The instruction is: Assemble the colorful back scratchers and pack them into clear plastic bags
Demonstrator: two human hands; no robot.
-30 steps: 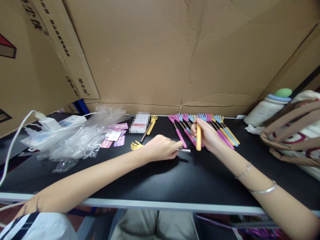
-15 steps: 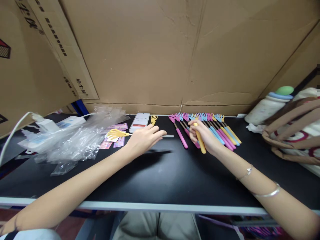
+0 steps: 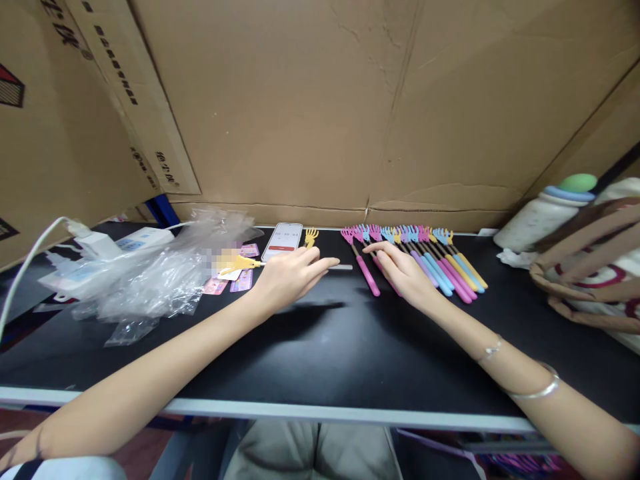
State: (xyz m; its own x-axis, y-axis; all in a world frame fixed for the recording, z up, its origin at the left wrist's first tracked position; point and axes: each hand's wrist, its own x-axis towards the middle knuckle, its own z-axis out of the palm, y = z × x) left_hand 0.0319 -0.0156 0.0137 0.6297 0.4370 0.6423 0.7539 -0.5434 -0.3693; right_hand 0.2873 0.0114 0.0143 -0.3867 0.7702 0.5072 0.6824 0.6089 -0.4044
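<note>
My left hand is closed around a yellow back scratcher held level above the table. Its hand-shaped head points left, partly blurred, and a pale rod end sticks out past my fingers on the right. My right hand lies over a row of back scratchers with its fingers stretched out, gripping nothing visible. The row has pink, blue, purple and yellow handles, with claw heads toward the cardboard wall. A pink-handled one is at its left end. My right hand hides some handles in the middle.
A phone showing a timer lies behind my left hand, beside another yellow claw head. Clear plastic bags, small printed cards and a power strip are on the left. A bottle and a bag stand right.
My right hand has let go of a yellow-handled back scratcher at the row, and its fingers have straightened. My left hand still holds its back scratcher in nearly the same place.
</note>
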